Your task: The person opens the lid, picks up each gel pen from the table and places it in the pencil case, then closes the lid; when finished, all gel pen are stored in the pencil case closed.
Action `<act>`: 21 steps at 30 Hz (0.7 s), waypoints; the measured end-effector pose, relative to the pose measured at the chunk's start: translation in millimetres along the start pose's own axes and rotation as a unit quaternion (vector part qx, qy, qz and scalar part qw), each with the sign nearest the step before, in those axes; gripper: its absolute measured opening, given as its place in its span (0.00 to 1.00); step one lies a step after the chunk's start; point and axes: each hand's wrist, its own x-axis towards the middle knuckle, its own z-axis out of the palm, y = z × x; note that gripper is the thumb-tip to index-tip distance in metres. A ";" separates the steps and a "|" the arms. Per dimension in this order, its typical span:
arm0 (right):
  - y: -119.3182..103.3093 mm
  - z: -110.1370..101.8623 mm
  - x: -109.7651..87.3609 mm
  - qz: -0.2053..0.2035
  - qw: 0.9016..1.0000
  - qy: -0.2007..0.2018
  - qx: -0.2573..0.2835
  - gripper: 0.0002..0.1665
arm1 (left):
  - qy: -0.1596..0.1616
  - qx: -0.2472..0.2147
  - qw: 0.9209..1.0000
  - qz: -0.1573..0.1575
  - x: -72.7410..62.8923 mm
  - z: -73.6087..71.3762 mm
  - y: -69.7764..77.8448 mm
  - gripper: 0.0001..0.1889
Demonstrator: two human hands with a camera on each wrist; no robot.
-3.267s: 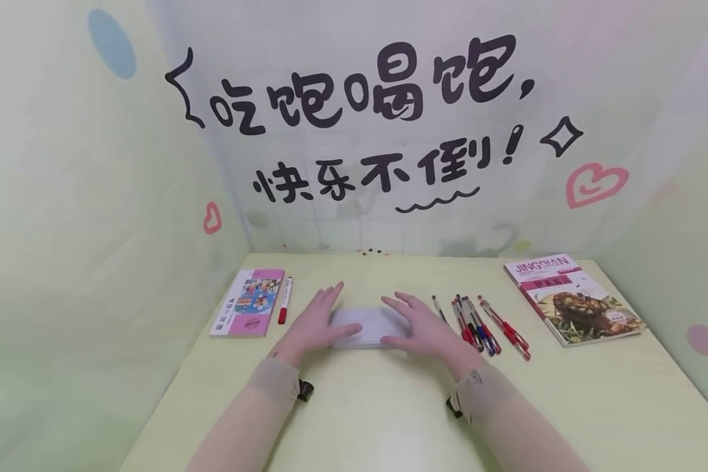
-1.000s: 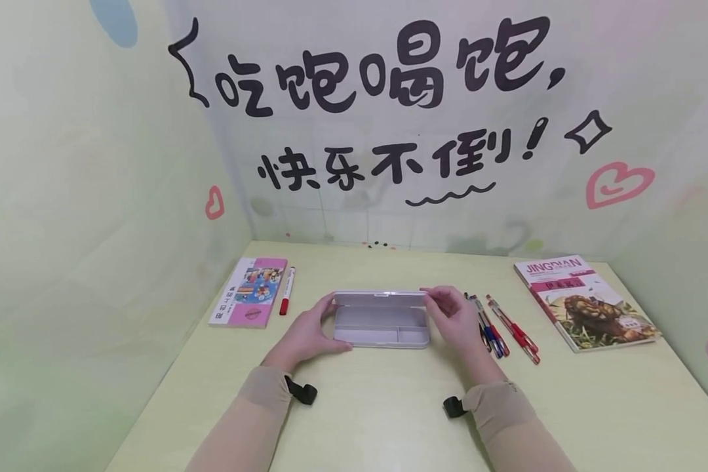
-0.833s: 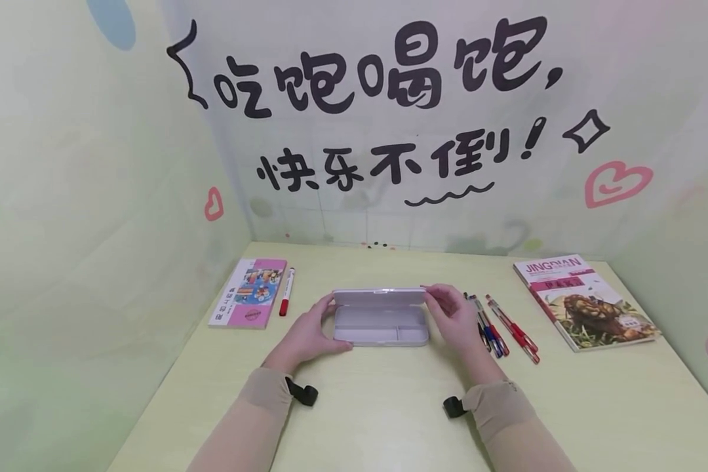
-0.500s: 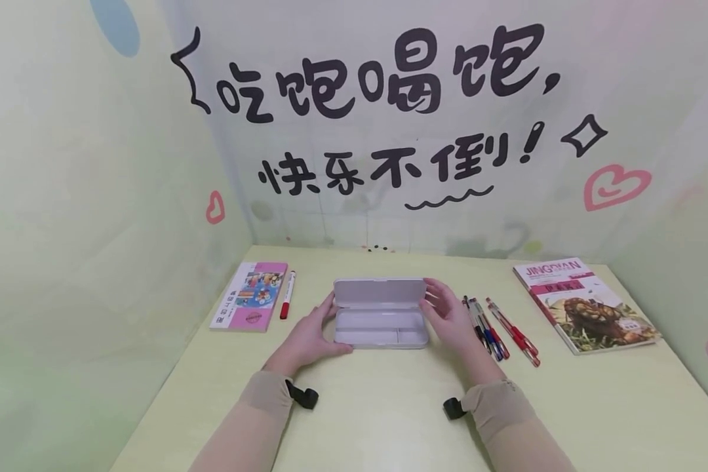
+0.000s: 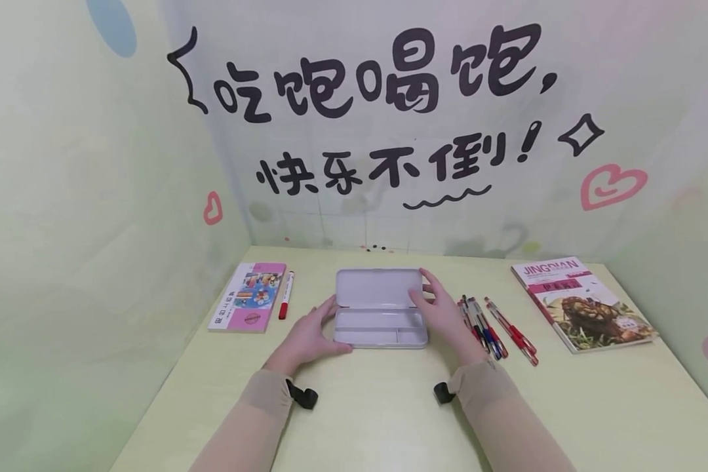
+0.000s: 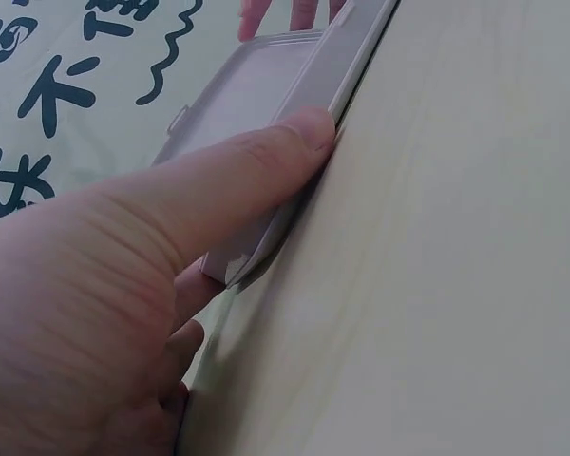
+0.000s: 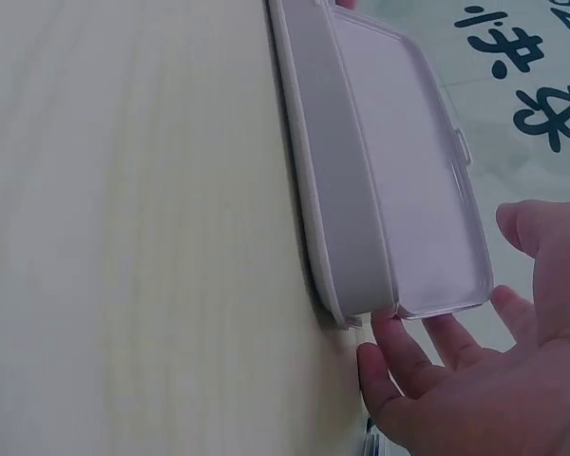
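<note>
A pale lilac pencil case (image 5: 362, 320) stands on the table with its lid (image 5: 372, 288) raised at the back. Its inside is bare, with a long compartment and a divided row in front. At the case's left end, my left hand (image 5: 303, 341) grips it, thumb on the front edge, as the left wrist view also shows. My right hand (image 5: 445, 318) is at the right end of the lid, fingers loosely spread. In the right wrist view its fingertips (image 7: 389, 328) are right at the case's end and the thumb stands apart from the lid.
Several pens (image 5: 490, 328) lie just right of the right hand. A magazine (image 5: 584, 305) is at the far right. On the left lie a pink and white booklet (image 5: 250, 298) and a red-capped marker (image 5: 286, 295). A printed curtain (image 5: 366, 223) closes off the back.
The pencil case was closed between both hands at first. Its lid has swung up and back, with the right hand at it. The left hand has kept its place lately.
</note>
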 end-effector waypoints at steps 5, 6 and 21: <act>-1.6 0.3 6.7 0.015 1.000 -0.011 -0.014 0.48 | -0.003 -0.007 1.000 -0.016 1.3 -1.1 2.8 0.71; -1.5 0.7 7.9 0.016 1.000 -0.011 -0.022 0.48 | -0.004 -0.008 1.000 -0.017 1.5 -1.1 3.3 0.71; -0.9 7.3 -1.4 0.015 0.998 0.027 -0.058 0.47 | -0.002 -0.022 1.000 -0.016 1.2 -1.8 4.8 0.71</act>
